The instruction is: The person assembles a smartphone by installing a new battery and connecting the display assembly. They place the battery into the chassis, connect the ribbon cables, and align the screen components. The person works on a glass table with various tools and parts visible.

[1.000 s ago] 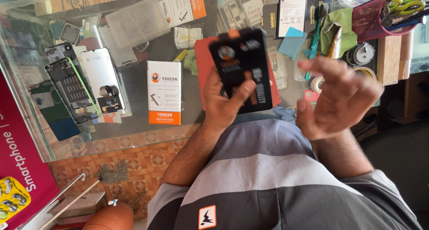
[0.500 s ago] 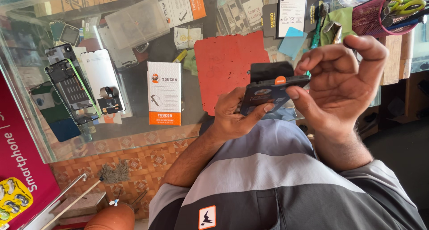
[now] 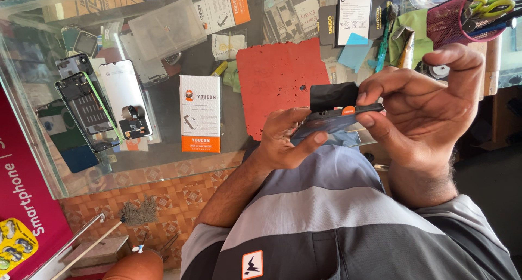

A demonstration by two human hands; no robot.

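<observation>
My left hand (image 3: 283, 141) cradles a dark phone (image 3: 321, 126) from below, held edge-on and tilted over my lap at the counter's front edge. A black flat part (image 3: 333, 95) stands up from it, with a small orange piece (image 3: 348, 110) at the seam. My right hand (image 3: 416, 103) pinches the phone's right end at that seam between thumb and forefinger; its other fingers curl above. Whether the black part is detached from the phone is unclear.
A red mat (image 3: 274, 81) lies on the glass counter (image 3: 163, 165) behind the hands. A white-and-orange box (image 3: 200, 112) sits to its left, opened phones (image 3: 87, 108) farther left. A pink mesh cup (image 3: 462, 16) with scissors and a white battery (image 3: 353, 10) stand at the far right.
The phone went from upright with its back showing to low and edge-on. My right hand came in and pinched its right end, and both hands dropped toward my lap.
</observation>
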